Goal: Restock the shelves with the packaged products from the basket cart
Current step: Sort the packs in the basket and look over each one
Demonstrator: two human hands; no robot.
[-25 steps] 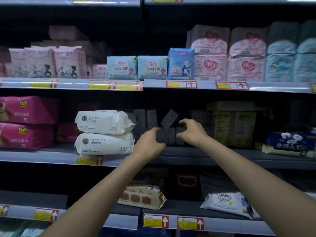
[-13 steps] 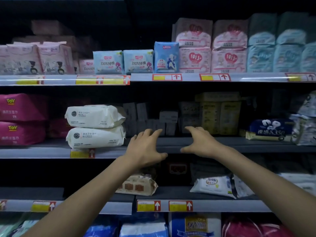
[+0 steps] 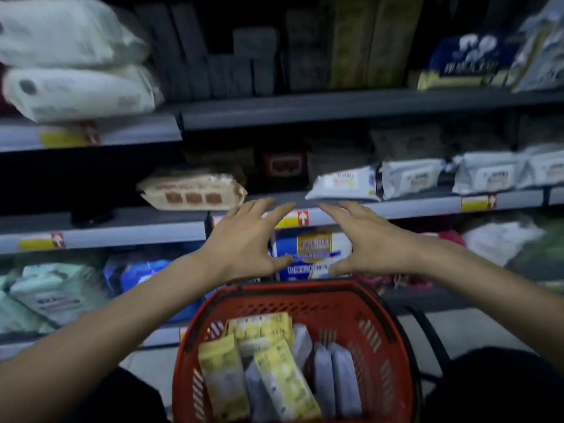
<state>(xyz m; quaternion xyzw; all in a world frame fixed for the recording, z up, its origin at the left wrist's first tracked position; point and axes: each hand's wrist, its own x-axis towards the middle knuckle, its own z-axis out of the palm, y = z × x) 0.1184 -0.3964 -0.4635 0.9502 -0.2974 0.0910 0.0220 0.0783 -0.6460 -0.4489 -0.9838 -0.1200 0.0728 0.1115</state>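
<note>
A red plastic basket (image 3: 375, 328) stands low in front of me, holding several yellow packs (image 3: 280, 377) and grey-blue packs (image 3: 341, 380) upright. My left hand (image 3: 244, 242) and my right hand (image 3: 369, 239) hover side by side above the basket's far rim, fingers spread, holding nothing. They are in front of a blue and white pack (image 3: 311, 251) on the low shelf. Small dark grey boxes (image 3: 238, 59) stand in a row at the back of the upper shelf.
Two white wipe packs (image 3: 76, 65) are stacked on the upper shelf at left. A beige pack (image 3: 192, 192) and several white packs (image 3: 412, 178) lie on the middle shelf (image 3: 128, 230). Green and blue packs (image 3: 52, 294) fill the bottom left.
My view has tipped down from the shelves to the basket. Both hands have drawn back from the shelf with the grey boxes and come down, open, over the basket.
</note>
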